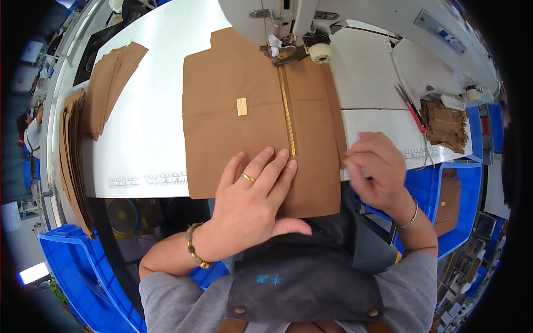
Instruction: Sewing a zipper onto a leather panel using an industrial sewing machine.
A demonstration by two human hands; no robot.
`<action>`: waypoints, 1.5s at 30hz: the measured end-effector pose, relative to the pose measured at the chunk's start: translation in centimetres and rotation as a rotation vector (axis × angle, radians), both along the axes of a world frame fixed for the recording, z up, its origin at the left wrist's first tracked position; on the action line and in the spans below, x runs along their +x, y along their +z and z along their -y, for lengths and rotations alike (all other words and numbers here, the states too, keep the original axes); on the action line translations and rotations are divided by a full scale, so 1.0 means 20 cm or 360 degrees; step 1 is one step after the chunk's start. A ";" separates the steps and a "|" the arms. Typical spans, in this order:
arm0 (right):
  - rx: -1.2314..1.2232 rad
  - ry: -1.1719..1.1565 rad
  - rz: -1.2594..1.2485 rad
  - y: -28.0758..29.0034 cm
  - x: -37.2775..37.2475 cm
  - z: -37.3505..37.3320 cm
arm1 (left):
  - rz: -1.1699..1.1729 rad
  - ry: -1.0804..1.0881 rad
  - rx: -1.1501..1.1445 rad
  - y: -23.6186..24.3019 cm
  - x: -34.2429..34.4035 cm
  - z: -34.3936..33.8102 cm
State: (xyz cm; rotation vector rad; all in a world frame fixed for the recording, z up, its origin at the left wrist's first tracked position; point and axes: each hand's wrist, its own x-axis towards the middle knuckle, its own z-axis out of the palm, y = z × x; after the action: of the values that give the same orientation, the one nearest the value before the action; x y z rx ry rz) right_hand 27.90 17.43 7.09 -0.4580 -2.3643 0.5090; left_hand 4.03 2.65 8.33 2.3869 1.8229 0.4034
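The brown panel (239,136) lies under the sewing machine (366,12), where uneven pressure could skew its zipper (287,111); we lay the left hand (249,197) on it, fingers slightly apart, and cannot tell whether the right hand (382,169) grips anything.

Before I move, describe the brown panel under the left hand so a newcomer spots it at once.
Start at the white sewing machine along the top. Partly under it, a broad brown panel lies on the white table, the person's left hand resting on it. Unlike the narrower brown pieces at the left, it bears a gold zipper and a small gold patch.
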 end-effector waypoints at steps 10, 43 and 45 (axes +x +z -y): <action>0.0268 0.0214 0.0068 -0.11 -0.21 0.08 | 0.0154 -0.0289 0.0232 -0.06 -0.15 -0.17; 0.0521 0.0350 0.0438 -0.04 -0.37 -0.27 | -0.0112 0.0022 0.0067 -0.01 -0.18 -0.32; 0.0512 0.0389 0.0491 -0.04 -0.37 -0.27 | -0.0121 0.0012 0.0073 -0.01 -0.18 -0.33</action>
State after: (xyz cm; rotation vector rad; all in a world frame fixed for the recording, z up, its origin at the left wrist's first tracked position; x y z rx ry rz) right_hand 20.50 22.91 6.28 -0.1041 -2.7542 0.1636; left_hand 0.38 9.22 8.10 2.4590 1.8743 0.3635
